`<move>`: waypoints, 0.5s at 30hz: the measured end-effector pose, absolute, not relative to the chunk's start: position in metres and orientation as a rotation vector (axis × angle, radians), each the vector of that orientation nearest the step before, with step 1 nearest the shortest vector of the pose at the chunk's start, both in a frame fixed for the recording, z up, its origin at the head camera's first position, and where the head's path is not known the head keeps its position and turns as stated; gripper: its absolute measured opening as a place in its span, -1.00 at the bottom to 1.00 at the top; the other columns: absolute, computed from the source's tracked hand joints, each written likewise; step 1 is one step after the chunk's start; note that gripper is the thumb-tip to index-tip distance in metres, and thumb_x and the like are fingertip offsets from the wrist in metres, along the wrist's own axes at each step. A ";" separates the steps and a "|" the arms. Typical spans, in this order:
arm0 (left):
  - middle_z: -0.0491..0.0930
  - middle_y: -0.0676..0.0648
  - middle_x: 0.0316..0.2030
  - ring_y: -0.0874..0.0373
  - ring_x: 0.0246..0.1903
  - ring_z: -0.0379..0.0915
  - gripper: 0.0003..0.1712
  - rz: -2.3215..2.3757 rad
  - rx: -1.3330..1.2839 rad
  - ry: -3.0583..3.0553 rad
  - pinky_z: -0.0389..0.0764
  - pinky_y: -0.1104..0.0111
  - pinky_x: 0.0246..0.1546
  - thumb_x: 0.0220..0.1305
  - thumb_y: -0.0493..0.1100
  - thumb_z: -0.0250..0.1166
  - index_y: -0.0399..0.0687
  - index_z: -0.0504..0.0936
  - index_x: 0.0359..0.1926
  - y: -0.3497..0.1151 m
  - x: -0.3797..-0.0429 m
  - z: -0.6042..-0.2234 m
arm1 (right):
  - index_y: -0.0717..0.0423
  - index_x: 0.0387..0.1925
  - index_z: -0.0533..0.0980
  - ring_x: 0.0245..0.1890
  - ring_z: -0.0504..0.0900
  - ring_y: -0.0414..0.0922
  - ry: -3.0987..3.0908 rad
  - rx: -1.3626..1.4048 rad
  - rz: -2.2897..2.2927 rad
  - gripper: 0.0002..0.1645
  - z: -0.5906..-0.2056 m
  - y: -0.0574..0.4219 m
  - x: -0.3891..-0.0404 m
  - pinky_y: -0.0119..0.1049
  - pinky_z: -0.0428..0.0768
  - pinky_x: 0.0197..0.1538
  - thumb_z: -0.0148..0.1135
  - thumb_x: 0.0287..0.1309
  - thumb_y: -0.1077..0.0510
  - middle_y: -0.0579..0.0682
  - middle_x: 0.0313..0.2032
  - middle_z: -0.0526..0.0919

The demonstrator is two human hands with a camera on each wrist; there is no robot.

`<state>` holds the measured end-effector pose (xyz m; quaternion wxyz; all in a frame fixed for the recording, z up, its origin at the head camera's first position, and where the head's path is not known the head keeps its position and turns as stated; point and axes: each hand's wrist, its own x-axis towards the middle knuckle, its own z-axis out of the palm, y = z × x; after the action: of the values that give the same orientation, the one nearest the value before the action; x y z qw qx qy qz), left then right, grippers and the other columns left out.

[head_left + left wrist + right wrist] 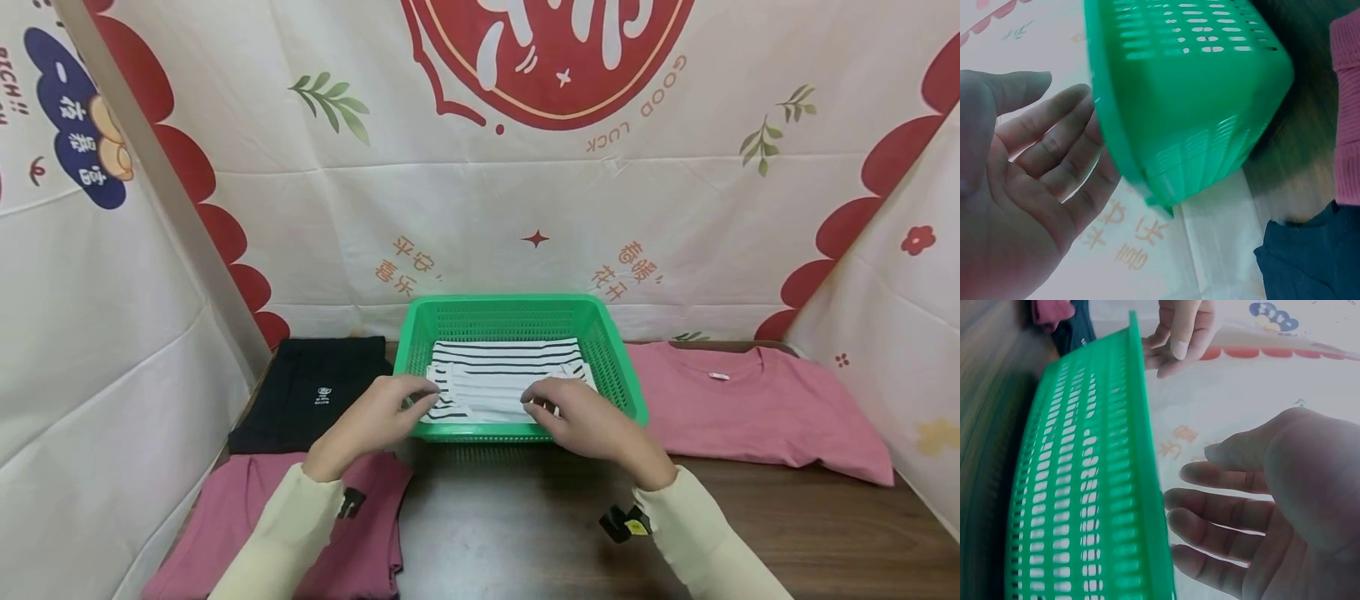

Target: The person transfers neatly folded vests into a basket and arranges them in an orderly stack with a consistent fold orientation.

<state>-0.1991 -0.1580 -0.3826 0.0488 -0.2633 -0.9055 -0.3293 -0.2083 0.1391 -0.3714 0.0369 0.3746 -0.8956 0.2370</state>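
Note:
A green perforated plastic basket [517, 432] sits on the table, and a folded white shirt with dark stripes [502, 354] lies inside it. My left hand [384, 414] hovers at the basket's front left corner, its fingers over the rim and loosely bent. Across from it, my right hand [588, 422] is over the front right part, fingers also relaxed. In the left wrist view the left hand [1029, 150] shows nothing in its palm. Likewise, the right hand [1266, 506] in its wrist view holds nothing; its fingertips are partly behind the basket's rim [1147, 437].
Left of the basket lies a folded black garment [300, 400], with a folded dark pink garment [375, 533] in front of it. A pink T-shirt [750, 408] is spread on the right. Printed white cloth [480, 208] hangs behind and along both sides of the wooden table [510, 533].

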 end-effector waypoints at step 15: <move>0.69 -0.02 -0.25 0.23 -0.47 0.48 -0.74 -1.066 -0.633 -2.735 0.58 0.35 -0.50 0.27 -0.16 0.22 -0.07 0.66 -0.04 -0.198 -0.171 -0.390 | 0.03 -0.23 0.61 -0.37 0.52 -0.32 -2.670 1.247 0.919 -0.86 -0.374 0.115 -0.188 -0.23 0.61 -0.25 0.14 0.25 0.17 -0.17 -0.36 0.65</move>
<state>-0.1711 -0.1980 -0.3904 0.0695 -0.2102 -0.9086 -0.3542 -0.1883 0.1151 -0.3741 0.0272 0.4037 -0.8647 0.2976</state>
